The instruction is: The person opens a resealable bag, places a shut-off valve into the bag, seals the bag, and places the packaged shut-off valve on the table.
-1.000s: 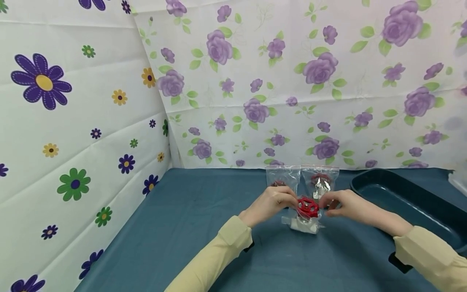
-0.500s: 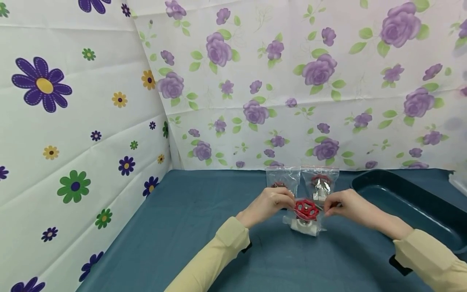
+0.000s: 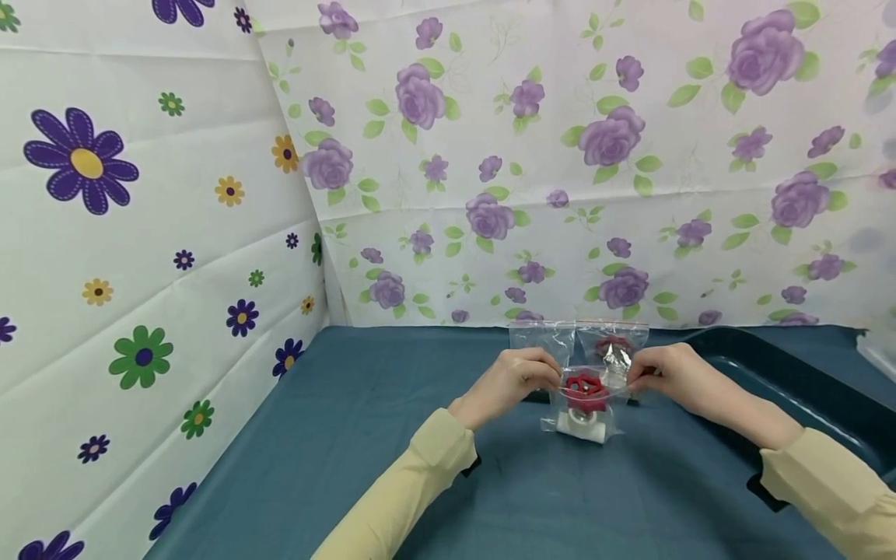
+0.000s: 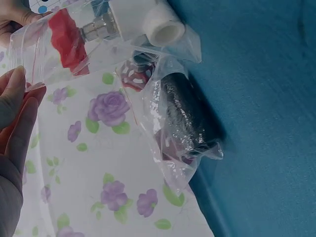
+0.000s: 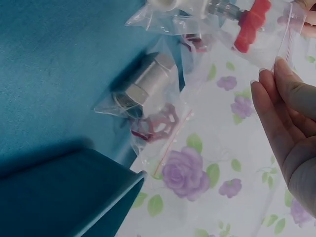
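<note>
A clear zip bag (image 3: 609, 400) hangs between my hands. Inside it is a valve with a red handwheel (image 3: 586, 391) and a white tee-shaped body (image 3: 582, 426). My left hand (image 3: 505, 383) pinches one top corner of the bag between thumb and fingers. At the opposite corner, my right hand (image 3: 679, 379) pinches the bag's edge, as the right wrist view also shows. Behind stand two more bagged valves: one with a dark body (image 4: 185, 111), partly hidden in the head view by my left hand, and one with a silvery metal body (image 5: 150, 81).
A dark teal tray (image 3: 798, 389) lies on the right, partly behind my right forearm. Blue cloth (image 3: 336, 435) covers the table. Flowered sheets (image 3: 448, 155) hang at the back and left. A translucent object (image 3: 875, 354) shows at the far right edge.
The held bag has risen slightly and its valve has turned more upright. My right hand has moved up and a little outward; my left hand has shifted slightly left and up.
</note>
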Tool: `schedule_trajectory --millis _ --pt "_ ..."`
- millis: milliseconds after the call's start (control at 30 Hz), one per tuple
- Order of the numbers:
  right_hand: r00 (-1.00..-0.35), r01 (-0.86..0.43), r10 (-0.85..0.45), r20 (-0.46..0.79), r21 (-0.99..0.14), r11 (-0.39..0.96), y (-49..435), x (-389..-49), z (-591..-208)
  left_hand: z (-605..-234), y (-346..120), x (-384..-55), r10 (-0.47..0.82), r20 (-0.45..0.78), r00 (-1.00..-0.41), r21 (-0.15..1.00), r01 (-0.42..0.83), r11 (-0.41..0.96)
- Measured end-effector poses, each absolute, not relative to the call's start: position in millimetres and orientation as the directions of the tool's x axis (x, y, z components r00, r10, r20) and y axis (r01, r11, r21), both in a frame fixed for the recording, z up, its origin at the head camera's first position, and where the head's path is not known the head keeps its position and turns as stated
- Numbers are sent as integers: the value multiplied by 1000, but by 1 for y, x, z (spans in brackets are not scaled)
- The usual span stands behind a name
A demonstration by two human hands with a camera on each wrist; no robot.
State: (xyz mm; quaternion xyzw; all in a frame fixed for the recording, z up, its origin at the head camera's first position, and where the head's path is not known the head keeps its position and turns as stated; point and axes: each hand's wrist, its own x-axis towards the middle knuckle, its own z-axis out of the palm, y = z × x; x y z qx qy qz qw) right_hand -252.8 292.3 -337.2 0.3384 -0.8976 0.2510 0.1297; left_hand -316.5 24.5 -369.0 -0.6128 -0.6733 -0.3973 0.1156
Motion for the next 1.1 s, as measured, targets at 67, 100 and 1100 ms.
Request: schedule_trajectory --millis 67,100,1100 --pt "-724 -685 -547 420 -344 642 292 -253 -335 -367 24 -317 736 639 -222 394 917 -66" --pt "-718 -691 -550 427 -339 639 292 -253 -334 -366 24 -317 737 638 -223 396 916 -65" --pt "-720 -662 -485 496 -284 693 296 -241 -308 -342 24 -309 717 672 -185 329 942 -65"
